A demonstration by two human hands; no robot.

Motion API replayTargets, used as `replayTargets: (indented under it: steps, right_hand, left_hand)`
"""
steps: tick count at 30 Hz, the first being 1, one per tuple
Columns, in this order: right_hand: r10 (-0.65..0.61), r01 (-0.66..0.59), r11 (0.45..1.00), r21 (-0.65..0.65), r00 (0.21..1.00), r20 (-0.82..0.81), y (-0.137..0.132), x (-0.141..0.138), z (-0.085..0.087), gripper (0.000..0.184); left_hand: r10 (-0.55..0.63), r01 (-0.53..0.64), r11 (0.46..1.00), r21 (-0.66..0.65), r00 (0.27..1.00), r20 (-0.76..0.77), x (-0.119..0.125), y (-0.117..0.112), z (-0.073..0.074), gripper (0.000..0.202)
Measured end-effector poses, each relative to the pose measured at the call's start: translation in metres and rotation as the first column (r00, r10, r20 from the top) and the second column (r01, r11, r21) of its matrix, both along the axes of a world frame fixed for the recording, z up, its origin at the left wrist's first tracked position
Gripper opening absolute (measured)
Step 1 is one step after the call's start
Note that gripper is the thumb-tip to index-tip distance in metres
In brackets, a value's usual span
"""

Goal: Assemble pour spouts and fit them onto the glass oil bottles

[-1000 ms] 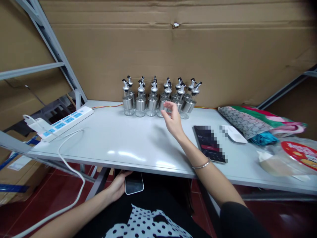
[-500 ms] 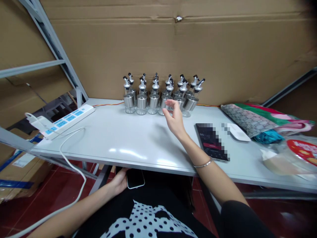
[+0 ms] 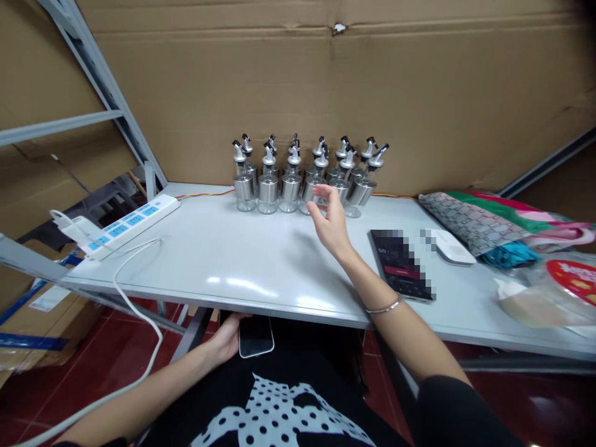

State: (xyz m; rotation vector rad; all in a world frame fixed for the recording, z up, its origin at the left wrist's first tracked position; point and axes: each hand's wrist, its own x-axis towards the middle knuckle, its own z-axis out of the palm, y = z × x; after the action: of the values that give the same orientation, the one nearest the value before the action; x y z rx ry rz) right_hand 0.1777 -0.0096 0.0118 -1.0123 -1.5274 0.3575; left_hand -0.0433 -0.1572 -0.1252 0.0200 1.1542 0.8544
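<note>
1. Tabletop: glossy, straight-edged, stretching wide before the bottles.
2. Bottles: glass, steel-sleeved, two rows, rear edge.
3. Right hand: fingers curved, thumb parted, near front bottles.
4. Left hand: gripping white-rimmed phone below front edge.

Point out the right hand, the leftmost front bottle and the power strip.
Right hand (image 3: 333,221): head view, on the middle of the hand.
Leftmost front bottle (image 3: 244,188): head view, on its metal sleeve.
Power strip (image 3: 128,226): head view, on its top face, among the sockets.

Bottles and tabletop slightly higher in view
</note>
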Motion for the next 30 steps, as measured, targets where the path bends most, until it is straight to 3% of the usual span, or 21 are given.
replayTargets:
  steps: [6, 13, 17, 21, 26, 30]
  right_hand:
    - [0.004, -0.004, 1.0, 0.004, 1.0, 0.009, -0.001, 0.0, 0.0, 0.032]
    - [-0.006, 0.006, 1.0, -0.003, 1.0, 0.007, -0.001, 0.0, 0.001, 0.033]
    - [-0.004, 0.004, 1.0, -0.002, 1.0, -0.003, 0.0, 0.0, 0.002, 0.032]
    - [-0.006, 0.006, 1.0, -0.002, 1.0, -0.004, 0.0, 0.0, 0.001, 0.033]
    - [-0.008, 0.008, 1.0, 0.012, 1.0, 0.009, 0.0, 0.002, 0.001, 0.032]
    - [-0.064, 0.056, 0.994, 0.095, 0.995, 0.081, 0.022, 0.009, 0.004, 0.038]
  left_hand:
    - [-0.05, 0.051, 0.998, 0.036, 0.999, -0.016, 0.002, -0.001, 0.009, 0.017]
    - [-0.254, 0.262, 0.958, 0.115, 0.964, -0.08, 0.004, -0.006, 0.018, 0.016]
    - [-0.301, 0.323, 0.937, 0.135, 0.94, -0.161, 0.006, -0.008, 0.022, 0.019]
    - [-0.286, 0.308, 0.936, 0.173, 0.948, -0.137, 0.007, -0.007, 0.021, 0.019]
    - [-0.198, 0.201, 0.968, 0.148, 0.98, -0.035, 0.005, -0.006, 0.012, 0.016]
    - [-0.251, 0.264, 0.955, 0.138, 0.962, -0.102, 0.005, -0.007, 0.01, 0.018]
